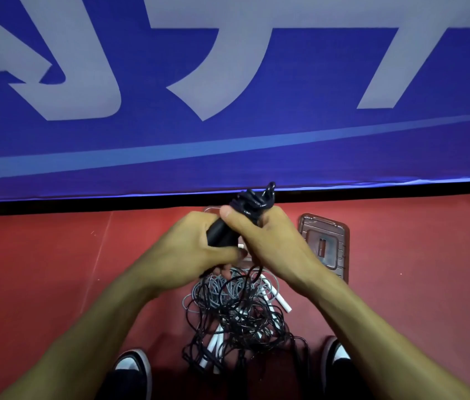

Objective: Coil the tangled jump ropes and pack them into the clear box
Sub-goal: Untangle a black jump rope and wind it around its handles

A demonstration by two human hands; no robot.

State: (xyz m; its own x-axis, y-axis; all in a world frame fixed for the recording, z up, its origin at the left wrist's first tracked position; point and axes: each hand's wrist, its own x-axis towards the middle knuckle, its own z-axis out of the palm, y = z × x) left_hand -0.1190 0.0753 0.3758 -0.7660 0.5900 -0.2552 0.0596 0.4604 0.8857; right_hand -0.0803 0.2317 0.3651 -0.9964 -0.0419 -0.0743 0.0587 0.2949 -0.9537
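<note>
My left hand (pixel 199 249) grips a black jump rope handle (pixel 218 234). My right hand (pixel 262 241) holds a bundle of coiled black rope (pixel 252 197) that sticks up above my fingers. Black cord hangs from both hands down into a tangled heap of black rope (pixel 239 321) on the red floor. Grey rope (pixel 216 287) and white handles (pixel 281 303) lie mixed into that heap. The clear box (pixel 209 209) is mostly hidden behind my hands; only a corner shows. Its clear lid (pixel 324 243) lies flat to the right of my right hand.
A blue banner with large pale letters (pixel 228 96) runs across the far side, ending at a black strip (pixel 83 204) above the red floor (pixel 55 269). My two shoes (pixel 131 368) (pixel 337 353) stand at either side of the rope heap.
</note>
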